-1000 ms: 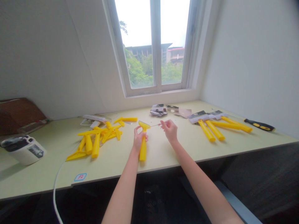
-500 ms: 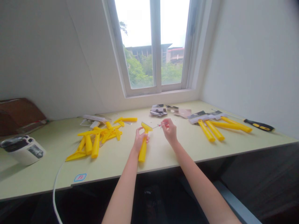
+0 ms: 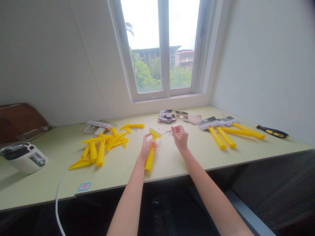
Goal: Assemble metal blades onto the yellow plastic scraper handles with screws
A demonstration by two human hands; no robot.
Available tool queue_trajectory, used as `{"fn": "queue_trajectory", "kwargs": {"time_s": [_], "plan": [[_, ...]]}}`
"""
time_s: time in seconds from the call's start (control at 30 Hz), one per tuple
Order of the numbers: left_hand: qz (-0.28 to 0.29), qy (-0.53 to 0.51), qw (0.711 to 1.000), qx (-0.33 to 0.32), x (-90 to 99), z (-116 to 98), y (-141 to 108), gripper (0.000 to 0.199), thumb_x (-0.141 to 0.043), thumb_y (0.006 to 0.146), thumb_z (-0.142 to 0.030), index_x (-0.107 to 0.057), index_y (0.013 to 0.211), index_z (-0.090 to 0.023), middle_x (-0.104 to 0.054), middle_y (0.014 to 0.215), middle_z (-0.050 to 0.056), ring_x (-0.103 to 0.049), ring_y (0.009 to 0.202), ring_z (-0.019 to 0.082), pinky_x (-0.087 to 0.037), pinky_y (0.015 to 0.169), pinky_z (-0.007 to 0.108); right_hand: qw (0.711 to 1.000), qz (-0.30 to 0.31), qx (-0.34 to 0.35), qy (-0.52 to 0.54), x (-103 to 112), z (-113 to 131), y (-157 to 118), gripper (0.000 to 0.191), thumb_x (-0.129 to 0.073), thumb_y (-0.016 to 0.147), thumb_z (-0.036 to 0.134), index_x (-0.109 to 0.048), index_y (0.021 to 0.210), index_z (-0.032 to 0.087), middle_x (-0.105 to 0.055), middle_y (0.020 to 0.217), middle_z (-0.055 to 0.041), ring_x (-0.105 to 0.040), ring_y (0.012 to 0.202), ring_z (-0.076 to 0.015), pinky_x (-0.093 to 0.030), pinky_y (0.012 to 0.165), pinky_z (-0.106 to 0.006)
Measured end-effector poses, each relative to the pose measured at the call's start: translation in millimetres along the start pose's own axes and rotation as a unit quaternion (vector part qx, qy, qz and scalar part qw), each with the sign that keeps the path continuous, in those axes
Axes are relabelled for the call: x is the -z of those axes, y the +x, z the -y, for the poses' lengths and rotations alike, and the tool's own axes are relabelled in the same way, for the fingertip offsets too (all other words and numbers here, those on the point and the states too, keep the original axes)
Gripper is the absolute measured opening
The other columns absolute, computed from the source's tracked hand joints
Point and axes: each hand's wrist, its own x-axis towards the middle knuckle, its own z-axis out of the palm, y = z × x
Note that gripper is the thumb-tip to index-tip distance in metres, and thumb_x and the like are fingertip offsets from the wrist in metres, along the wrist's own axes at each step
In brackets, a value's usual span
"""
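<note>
My left hand is closed around a yellow scraper near the table's front edge. The scraper's wide head, with a thin blade-like edge, points away from me, and its handle slants down toward me. Between the fingers of my right hand is a small screwdriver with a thin shaft and a bit of red; my fingers hide most of its handle. Its tip meets or nearly meets the right side of the scraper's head. Tiny screw-like bits lie on the table beside my right fingers.
Loose yellow scraper parts are heaped on the left, near a white mug and a white cable. Flat packets lie at the back. On the right are bagged yellow scrapers and a black-and-yellow screwdriver.
My right hand has shifted slightly to the right with the small screwdriver. My left hand and the scraper have hardly moved.
</note>
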Motion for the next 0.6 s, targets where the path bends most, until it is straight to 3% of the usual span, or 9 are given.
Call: {"fn": "queue_trajectory", "kwargs": {"time_s": [0.17,0.4,0.6], "plan": [[-0.005,0.009,1.000,-0.019,-0.7,-0.5,-1.6,0.056,-0.064,0.058,-0.018,-0.035,0.105,-0.024,-0.049,0.062,-0.006,-0.045,0.045,0.005,-0.030,0.042,0.017,1.000,-0.002,-0.018,-0.002,-1.1,-2.8,0.9,0.025,-0.048,0.079,0.043,-0.050,0.075,0.018,-0.061,0.059,-0.0030,-0.056,0.048,-0.0153,-0.044,0.049,-0.026],[-0.037,-0.030,0.999,-0.019,-1.1,-3.5,-0.3,0.058,-0.066,0.054,-0.018,-0.035,0.103,-0.025,-0.051,0.069,-0.005,-0.045,0.047,0.004,-0.028,0.043,0.016,0.996,0.076,0.044,0.016,-4.1,-4.3,1.0,0.016,-0.039,0.082,0.026,-0.051,0.089,0.019,-0.063,0.076,-0.0055,-0.059,0.065,-0.0162,-0.045,0.060,-0.029],[-0.034,-0.026,0.999,-0.012,-1.7,-2.7,-0.2,0.057,-0.065,0.056,-0.017,-0.035,0.104,-0.024,-0.050,0.067,-0.005,-0.045,0.046,0.005,-0.028,0.043,0.017,0.992,0.091,0.086,0.022,-3.0,0.8,-2.8,0.017,-0.041,0.084,0.030,-0.052,0.092,0.020,-0.062,0.077,-0.0038,-0.058,0.071,-0.0165,-0.046,0.066,-0.031]]}}
